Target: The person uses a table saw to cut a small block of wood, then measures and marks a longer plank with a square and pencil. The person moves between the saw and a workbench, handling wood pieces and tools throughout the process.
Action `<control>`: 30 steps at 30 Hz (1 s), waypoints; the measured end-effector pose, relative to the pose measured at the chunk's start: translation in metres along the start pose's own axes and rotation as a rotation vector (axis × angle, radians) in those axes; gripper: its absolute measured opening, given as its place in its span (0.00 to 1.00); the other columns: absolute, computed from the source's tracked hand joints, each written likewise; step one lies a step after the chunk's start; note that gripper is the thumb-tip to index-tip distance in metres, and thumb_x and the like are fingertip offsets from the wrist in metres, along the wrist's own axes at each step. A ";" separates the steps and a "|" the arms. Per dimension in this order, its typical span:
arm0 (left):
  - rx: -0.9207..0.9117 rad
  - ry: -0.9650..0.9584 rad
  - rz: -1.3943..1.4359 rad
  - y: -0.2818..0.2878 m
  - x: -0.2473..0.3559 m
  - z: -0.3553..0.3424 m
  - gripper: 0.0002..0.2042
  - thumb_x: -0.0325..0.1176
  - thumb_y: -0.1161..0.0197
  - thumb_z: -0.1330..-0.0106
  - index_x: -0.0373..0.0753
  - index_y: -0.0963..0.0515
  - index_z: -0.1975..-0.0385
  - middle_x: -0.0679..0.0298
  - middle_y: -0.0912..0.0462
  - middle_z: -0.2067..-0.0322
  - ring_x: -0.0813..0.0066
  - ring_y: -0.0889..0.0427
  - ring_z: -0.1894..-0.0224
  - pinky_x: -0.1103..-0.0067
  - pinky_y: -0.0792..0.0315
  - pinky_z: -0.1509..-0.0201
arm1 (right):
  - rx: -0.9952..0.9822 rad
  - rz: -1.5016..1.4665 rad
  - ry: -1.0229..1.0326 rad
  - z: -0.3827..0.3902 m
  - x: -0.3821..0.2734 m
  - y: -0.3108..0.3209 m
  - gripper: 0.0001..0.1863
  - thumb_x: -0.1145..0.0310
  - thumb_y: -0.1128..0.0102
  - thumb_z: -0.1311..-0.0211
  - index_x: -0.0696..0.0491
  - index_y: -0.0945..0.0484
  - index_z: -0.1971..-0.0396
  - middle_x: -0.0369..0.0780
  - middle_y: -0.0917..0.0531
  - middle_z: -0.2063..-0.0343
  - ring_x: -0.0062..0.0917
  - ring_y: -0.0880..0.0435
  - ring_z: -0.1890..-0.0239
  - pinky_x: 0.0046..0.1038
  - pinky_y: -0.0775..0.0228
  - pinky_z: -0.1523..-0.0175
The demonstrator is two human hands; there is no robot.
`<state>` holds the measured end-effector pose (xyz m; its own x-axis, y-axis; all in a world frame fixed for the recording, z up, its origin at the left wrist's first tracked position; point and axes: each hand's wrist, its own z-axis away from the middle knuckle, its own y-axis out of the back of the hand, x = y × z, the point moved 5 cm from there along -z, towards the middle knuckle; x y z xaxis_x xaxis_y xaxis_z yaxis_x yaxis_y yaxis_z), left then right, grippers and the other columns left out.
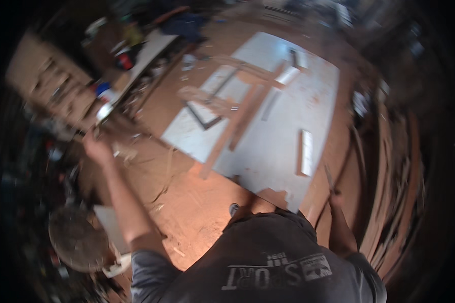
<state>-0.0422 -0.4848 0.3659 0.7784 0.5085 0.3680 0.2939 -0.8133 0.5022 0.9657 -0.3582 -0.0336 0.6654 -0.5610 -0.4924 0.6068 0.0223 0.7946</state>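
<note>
My left hand (pixel 95 144) reaches out at the left with fingers curled by a small bright object (pixel 104 112), too blurred to make out, beside a wooden organiser (pixel 50 76) with compartments. My right hand (pixel 335 197) is closed on a narrow blade-like tool (pixel 328 175), right of a large pale panel (pixel 318 101). On the panel lie a wooden frame (pixel 217 151) of crossing strips, a dark metal square (pixel 202 121) and short white-faced blocks (pixel 306 151).
A bench (pixel 151 50) with cans and clutter runs along the upper left. Long wooden boards (pixel 384 177) stand or lie along the right. A round wooden stump (pixel 76 237) is at lower left. The dusty floor (pixel 187 217) shows between me and the panel, with my foot (pixel 234 208) below it.
</note>
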 end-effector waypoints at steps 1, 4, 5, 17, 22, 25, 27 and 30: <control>0.019 0.011 -0.093 0.013 -0.003 0.004 0.17 0.40 0.28 0.31 0.40 0.13 0.45 0.50 0.13 0.49 0.49 0.16 0.44 0.61 0.23 0.37 | 0.040 -0.077 0.072 0.019 -0.041 0.000 0.27 0.50 0.32 0.29 0.59 0.15 0.45 0.48 0.09 0.53 0.37 0.10 0.51 0.38 0.21 0.43; 0.057 0.048 -0.355 0.020 -0.019 0.012 0.21 0.49 0.30 0.29 0.42 0.14 0.44 0.51 0.13 0.50 0.48 0.15 0.48 0.57 0.23 0.42 | 0.150 -0.198 0.162 0.050 -0.099 0.005 0.21 0.55 0.29 0.29 0.60 0.11 0.53 0.45 0.07 0.58 0.30 0.10 0.55 0.34 0.21 0.46; 0.136 0.058 -0.397 0.029 0.000 0.015 0.22 0.51 0.29 0.30 0.42 0.14 0.45 0.51 0.14 0.49 0.47 0.15 0.47 0.55 0.23 0.44 | 0.144 -0.275 0.208 0.058 -0.108 0.005 0.19 0.57 0.30 0.28 0.60 0.12 0.54 0.45 0.07 0.59 0.29 0.10 0.55 0.33 0.21 0.46; -0.181 -0.220 0.498 -0.024 0.247 0.312 0.16 0.31 0.32 0.27 0.28 0.22 0.47 0.38 0.25 0.42 0.40 0.23 0.42 0.50 0.31 0.34 | 0.114 -0.138 0.503 0.111 -0.268 -0.022 0.45 0.43 0.22 0.42 0.62 0.25 0.36 0.60 0.19 0.44 0.54 0.20 0.40 0.50 0.27 0.33; -0.952 -0.390 0.752 -0.031 0.355 0.421 0.20 0.37 0.23 0.37 0.37 0.17 0.48 0.46 0.20 0.44 0.41 0.23 0.39 0.50 0.33 0.31 | 0.053 -0.074 0.408 0.101 -0.263 -0.050 0.46 0.52 0.29 0.35 0.60 0.40 0.26 0.62 0.27 0.37 0.57 0.28 0.34 0.53 0.34 0.28; -1.111 -0.500 0.590 -0.029 0.372 0.458 0.27 0.45 0.24 0.36 0.39 0.21 0.40 0.41 0.25 0.38 0.38 0.29 0.33 0.46 0.38 0.28 | -0.037 -0.109 0.432 0.105 -0.269 -0.044 0.45 0.51 0.31 0.34 0.60 0.40 0.26 0.62 0.27 0.36 0.58 0.27 0.35 0.54 0.34 0.28; -1.178 -0.555 0.537 -0.032 0.376 0.474 0.35 0.52 0.25 0.36 0.40 0.26 0.33 0.36 0.30 0.35 0.33 0.35 0.30 0.45 0.41 0.27 | -0.093 -0.185 0.442 0.096 -0.261 -0.044 0.46 0.50 0.30 0.34 0.61 0.39 0.26 0.61 0.26 0.37 0.55 0.25 0.35 0.53 0.34 0.29; -1.282 -0.668 0.397 -0.040 0.384 0.504 0.43 0.66 0.30 0.36 0.40 0.29 0.29 0.33 0.38 0.29 0.28 0.45 0.25 0.38 0.52 0.23 | -0.192 -0.433 0.412 0.065 -0.214 -0.059 0.46 0.48 0.30 0.32 0.62 0.38 0.25 0.57 0.23 0.38 0.47 0.21 0.38 0.48 0.29 0.33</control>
<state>0.5242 -0.3995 0.0923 0.8957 -0.1870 0.4034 -0.3891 0.1094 0.9147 0.7590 -0.2936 0.0482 0.4317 -0.1881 -0.8822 0.9006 0.0345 0.4333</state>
